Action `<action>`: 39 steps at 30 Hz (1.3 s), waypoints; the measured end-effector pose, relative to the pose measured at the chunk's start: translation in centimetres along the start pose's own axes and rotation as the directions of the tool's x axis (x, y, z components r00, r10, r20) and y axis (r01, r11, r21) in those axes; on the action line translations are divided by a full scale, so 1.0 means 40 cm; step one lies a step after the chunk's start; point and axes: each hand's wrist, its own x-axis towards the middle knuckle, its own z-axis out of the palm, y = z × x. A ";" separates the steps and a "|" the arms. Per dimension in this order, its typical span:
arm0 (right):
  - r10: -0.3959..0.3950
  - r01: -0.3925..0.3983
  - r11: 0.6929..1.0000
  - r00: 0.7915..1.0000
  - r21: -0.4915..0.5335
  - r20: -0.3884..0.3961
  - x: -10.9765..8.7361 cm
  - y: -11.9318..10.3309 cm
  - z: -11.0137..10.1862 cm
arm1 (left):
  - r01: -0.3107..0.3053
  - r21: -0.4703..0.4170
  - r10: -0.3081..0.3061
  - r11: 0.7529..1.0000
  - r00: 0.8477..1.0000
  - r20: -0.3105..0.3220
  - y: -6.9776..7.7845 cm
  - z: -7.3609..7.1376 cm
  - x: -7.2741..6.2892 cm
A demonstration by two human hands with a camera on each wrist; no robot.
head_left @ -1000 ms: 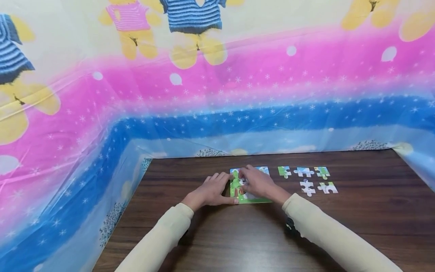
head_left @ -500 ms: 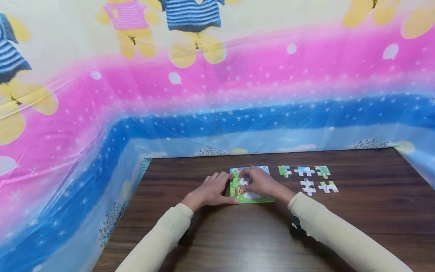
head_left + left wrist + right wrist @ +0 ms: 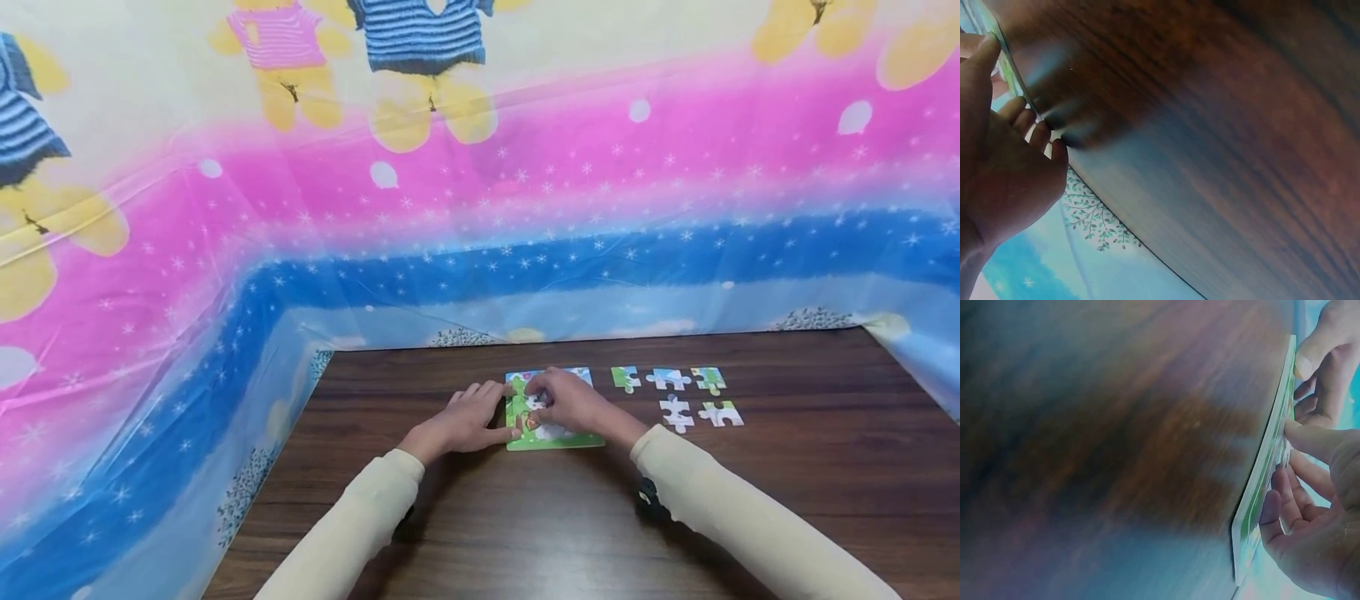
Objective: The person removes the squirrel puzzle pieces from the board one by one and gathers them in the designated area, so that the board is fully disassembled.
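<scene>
A square picture puzzle [image 3: 558, 443] with a green border lies on the brown table. My left hand [image 3: 467, 419] rests along its left side, thumb at the lower left corner and fingers near the upper left. Over the middle of the puzzle, my right hand [image 3: 576, 406] bends down with thumb and forefinger around a puzzle piece [image 3: 1285, 454] close against the picture. The palm and other fingers hide much of the right half. In the right wrist view, the thumb and fingertips meet the puzzle's face, and the left hand [image 3: 1329, 359] shows beyond.
Several loose jigsaw pieces lie right of the puzzle: a green one [image 3: 625, 379], a blue and white one [image 3: 669, 380] and a green-blue one [image 3: 708, 379] behind, two whitish ones in front. A printed cloth [image 3: 480, 283] hangs behind the wooden table [image 3: 525, 533].
My right thumb and fingers have shifted slightly on the puzzle, showing more of its lower right corner. The left thumb has drawn back a little. The loose pieces stay put.
</scene>
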 end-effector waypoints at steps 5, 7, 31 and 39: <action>-0.006 0.007 1.000 0.999 -0.018 0.043 -0.001 0.002 -0.007 | 0.004 0.004 -0.004 1.000 1.000 -0.006 0.003 0.002 -0.002; -0.008 0.009 1.000 0.998 -0.011 0.060 0.000 0.003 -0.012 | 0.010 0.004 -0.010 1.000 1.000 -0.005 0.004 0.003 -0.001; -0.054 0.054 0.998 0.997 -0.009 0.054 0.001 0.022 -0.027 | 0.008 -0.011 -0.008 1.000 1.000 -0.029 -0.005 0.014 0.001; -0.054 0.054 0.999 0.998 0.007 0.028 0.004 0.038 -0.026 | 0.008 -0.013 -0.008 1.000 1.000 -0.029 -0.009 0.016 0.000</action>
